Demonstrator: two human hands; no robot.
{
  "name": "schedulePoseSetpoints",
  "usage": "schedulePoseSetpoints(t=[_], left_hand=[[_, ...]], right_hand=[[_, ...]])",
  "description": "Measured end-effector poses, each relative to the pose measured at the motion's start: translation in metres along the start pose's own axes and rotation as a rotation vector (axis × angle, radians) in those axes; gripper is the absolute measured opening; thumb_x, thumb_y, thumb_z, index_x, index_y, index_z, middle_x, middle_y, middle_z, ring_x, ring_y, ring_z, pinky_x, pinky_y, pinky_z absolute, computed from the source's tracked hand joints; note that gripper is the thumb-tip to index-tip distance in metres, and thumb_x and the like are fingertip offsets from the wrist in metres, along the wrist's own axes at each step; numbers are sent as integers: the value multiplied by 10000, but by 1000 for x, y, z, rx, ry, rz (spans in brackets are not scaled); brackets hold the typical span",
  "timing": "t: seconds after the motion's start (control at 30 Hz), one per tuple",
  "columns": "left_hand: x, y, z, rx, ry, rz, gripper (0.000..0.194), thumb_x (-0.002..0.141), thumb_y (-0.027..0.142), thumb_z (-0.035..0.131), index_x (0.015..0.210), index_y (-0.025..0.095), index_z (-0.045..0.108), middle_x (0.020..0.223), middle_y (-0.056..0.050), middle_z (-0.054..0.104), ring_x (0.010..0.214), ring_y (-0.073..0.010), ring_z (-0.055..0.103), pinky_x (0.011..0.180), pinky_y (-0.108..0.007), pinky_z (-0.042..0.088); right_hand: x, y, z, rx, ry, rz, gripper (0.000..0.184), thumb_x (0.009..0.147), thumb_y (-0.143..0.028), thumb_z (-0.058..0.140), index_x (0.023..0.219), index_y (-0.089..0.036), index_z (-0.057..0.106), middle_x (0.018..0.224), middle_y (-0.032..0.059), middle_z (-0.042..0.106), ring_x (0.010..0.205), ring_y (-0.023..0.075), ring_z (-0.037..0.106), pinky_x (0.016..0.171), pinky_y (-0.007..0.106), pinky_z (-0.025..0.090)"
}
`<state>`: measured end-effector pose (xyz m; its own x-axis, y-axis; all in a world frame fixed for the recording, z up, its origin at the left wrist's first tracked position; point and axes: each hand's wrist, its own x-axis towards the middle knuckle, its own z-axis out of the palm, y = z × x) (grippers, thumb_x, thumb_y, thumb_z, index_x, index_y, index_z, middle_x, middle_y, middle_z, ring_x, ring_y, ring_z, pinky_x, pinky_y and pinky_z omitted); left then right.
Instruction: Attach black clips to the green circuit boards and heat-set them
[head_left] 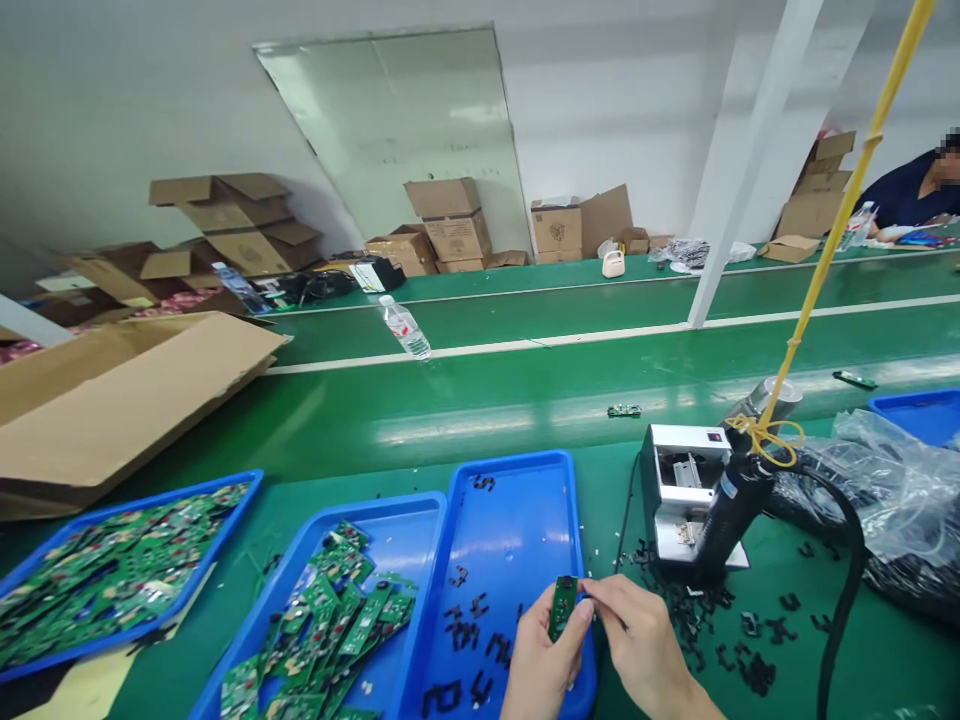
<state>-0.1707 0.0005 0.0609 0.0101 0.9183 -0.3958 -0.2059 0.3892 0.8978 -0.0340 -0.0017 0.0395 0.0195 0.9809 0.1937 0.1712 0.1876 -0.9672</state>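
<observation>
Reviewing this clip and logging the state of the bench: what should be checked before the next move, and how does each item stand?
1. Small green circuit board held in the left hand: ok.
2. Right hand with its fingers at the board's edge: ok.
3. Black piece fitted on the board: cannot tell, the fingers hide that spot.
4. Loose black plastic pieces confined to the blue tray: not ok, more lie on the green bench.
5. White metal fixture clear of both hands: ok.
6. Green boards kept inside their own blue tray: ok.
</observation>
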Motion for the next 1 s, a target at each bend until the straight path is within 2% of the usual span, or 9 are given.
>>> schedulePoseSetpoints(t=[0.07,0.13,0.2,0.3,0.37,0.43,0.7,0.87,1.0], left_hand=[[-1,-2,4,-132,39,-10,666,693,724,804,1021,148,735,533,73,507,420,-70,358,424,-200,322],[-3,-2,4,-199,72,6,643,752,726,750,1062,163,763,704,4,619,530,-107,480,517,-232,435],[-5,1,3,-61,114,86,579,818,674,715,1122,186,783,835,-42,676,667,-159,578,652,-272,508],[-9,5,3,321,197,327,468,880,527,703,1221,215,771,947,-76,711,839,-236,656,811,-321,524],[-11,5,7,450,235,459,395,898,436,693,1223,228,774,977,-93,728,885,-266,687,825,-330,523],[-13,3,11,462,245,522,340,900,380,690,1192,238,793,937,-97,743,866,-277,710,813,-326,526],[-13,-2,17,409,242,559,330,838,291,766,1162,259,818,911,-97,771,824,-281,727,804,-326,549],[-14,-1,20,382,222,560,288,853,298,744,1127,276,828,869,-88,754,798,-280,718,774,-318,536],[-15,2,21,443,195,529,304,862,325,728,1150,292,822,909,-103,753,804,-274,707,773,-307,527]], right_hand=[[6,-1,-6,84,12,149,276,949,-454,659,981,-228,815,877,97,783,777,240,755,727,325,633],[11,-5,-12,153,18,256,349,912,-540,689,930,-205,783,787,80,765,705,239,754,652,315,635],[16,-12,-18,209,17,302,403,890,-590,697,921,-193,756,801,84,774,732,248,768,659,319,638],[21,-25,-23,347,37,343,385,800,-571,804,847,-191,755,947,107,794,890,253,764,806,323,618],[24,-33,-24,429,36,348,351,748,-526,861,788,-193,759,1013,110,790,961,251,743,877,318,589],[27,-38,-22,470,16,353,333,727,-502,880,752,-192,760,1012,108,787,971,251,730,878,317,579],[28,-34,-21,451,-5,377,393,685,-545,892,785,-181,782,837,82,770,714,209,706,659,295,588],[26,-33,-20,422,27,356,434,676,-585,885,769,-178,768,799,73,755,692,206,702,642,292,590],[25,-31,-16,407,65,337,431,699,-585,872,774,-176,760,771,68,744,686,203,696,642,289,591]])
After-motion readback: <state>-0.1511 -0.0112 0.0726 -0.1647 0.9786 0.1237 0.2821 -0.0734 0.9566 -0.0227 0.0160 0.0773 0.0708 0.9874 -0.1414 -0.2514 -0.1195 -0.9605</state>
